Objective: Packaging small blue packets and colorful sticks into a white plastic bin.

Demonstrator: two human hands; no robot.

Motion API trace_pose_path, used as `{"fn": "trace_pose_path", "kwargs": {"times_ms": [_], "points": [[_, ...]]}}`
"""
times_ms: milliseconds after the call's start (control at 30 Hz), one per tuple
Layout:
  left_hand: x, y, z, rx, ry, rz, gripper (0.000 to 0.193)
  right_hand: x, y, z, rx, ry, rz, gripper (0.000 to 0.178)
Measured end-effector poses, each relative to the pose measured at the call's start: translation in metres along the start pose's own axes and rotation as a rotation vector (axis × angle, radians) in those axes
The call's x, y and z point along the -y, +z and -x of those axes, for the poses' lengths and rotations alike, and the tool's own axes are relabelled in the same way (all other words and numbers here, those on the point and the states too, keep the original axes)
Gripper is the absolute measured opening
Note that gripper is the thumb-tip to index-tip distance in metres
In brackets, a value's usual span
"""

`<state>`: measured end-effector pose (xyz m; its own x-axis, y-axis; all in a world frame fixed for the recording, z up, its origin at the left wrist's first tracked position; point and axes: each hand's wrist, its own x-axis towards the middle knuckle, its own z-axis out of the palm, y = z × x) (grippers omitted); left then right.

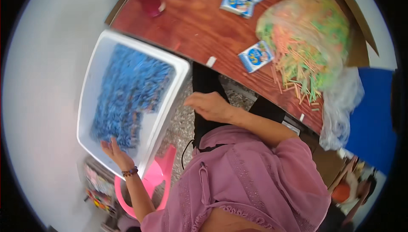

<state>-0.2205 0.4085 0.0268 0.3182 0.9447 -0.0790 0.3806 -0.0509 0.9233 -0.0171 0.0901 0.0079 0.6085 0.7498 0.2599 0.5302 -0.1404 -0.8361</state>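
A white plastic bin [146, 157] stands at the left. Tightly packed rows of small blue packs [131, 79] fill much of it, blurred in the picture. At the bin's near end, my left hand [114, 152] lies over the edge of the rows with its fingers apart; I see nothing held in it. My right hand [210, 106] is in the air between the bin and the wooden table, fingers curled together, and nothing shows in it. Three small blue-and-white boxes lie on the table: one near its front edge [256, 56], and two touching farther back [237, 5].
On the reddish wooden table [204, 23], a clear bag [304, 23] spills pink, green and yellow sticks at the right. A dark red cup [151, 2] is at the far left. A pink plastic chair [155, 174] stands beneath the bin. Another person [352, 187] is at the lower right.
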Motion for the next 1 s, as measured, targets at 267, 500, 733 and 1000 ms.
{"fn": "trace_pose_path", "kwargs": {"times_ms": [267,500,733,1000], "points": [[-0.12,0.245,0.109,0.913,0.9,-0.036,0.027,-0.014,-0.03,0.063,0.221,0.23,0.325,0.026],[-0.115,0.378,0.207,0.979,1.05,-0.407,0.043,-0.005,-0.077,0.141,-0.196,0.471,0.424,0.019],[-0.107,0.397,0.221,0.916,0.972,-0.373,0.053,-0.012,-0.085,0.176,-0.222,0.513,0.442,0.02],[-0.095,0.397,0.228,0.96,0.681,-0.036,0.039,-0.015,-0.099,0.179,-0.2,0.362,0.428,0.016]]}}
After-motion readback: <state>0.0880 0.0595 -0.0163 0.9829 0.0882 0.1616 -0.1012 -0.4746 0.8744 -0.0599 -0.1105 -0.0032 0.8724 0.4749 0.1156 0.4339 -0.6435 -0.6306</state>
